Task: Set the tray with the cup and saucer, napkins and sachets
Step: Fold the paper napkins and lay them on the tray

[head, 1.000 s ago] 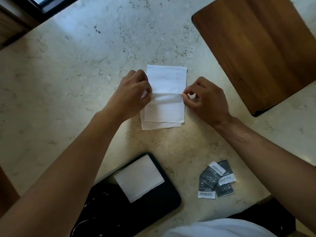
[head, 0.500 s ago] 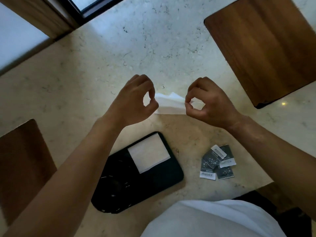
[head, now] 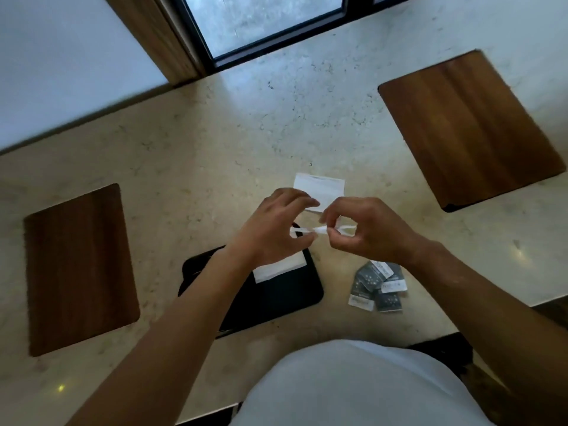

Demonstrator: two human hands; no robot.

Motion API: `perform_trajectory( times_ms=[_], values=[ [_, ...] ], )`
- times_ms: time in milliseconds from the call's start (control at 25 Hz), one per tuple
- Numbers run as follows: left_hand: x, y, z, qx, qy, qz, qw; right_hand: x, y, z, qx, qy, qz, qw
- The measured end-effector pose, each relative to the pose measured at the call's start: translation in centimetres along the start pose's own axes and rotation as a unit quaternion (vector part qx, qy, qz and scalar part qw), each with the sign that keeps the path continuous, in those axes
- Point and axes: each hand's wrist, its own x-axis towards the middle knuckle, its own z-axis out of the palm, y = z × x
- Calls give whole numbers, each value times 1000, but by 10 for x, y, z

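Both hands hold one white napkin (head: 319, 230) edge-on in the air above the counter. My left hand (head: 276, 229) pinches its left end and my right hand (head: 365, 232) pinches its right end. Another white napkin (head: 322, 188) lies flat on the marble counter just beyond my hands. A black tray (head: 276, 298) sits near the counter's front edge, partly under my left forearm, with a folded white napkin (head: 278, 269) on its far end. Several dark grey sachets (head: 376, 287) lie in a small pile right of the tray. No cup or saucer is in view.
Two brown wooden boards lie on the marble counter, one at the left (head: 80, 269) and one at the far right (head: 470, 127). A window (head: 261, 23) and a wooden frame (head: 156, 38) stand behind the counter. My white shirt (head: 353, 385) fills the bottom.
The top napkin has been lifted off the stack and brought nearer, over the tray's far end, with my hands closer together. The camera has tilted up, showing more counter and the window.
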Motion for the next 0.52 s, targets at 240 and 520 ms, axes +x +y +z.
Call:
perform_trajectory(
  times_ms=[240, 520],
  values=[
    [-44, 17, 11, -128, 9, -74, 989, -16, -32, 13, 132, -21, 20, 991],
    [-99, 25, 15, -389, 30, -295, 872, -25, -36, 48, 422, -54, 194, 884]
  ],
)
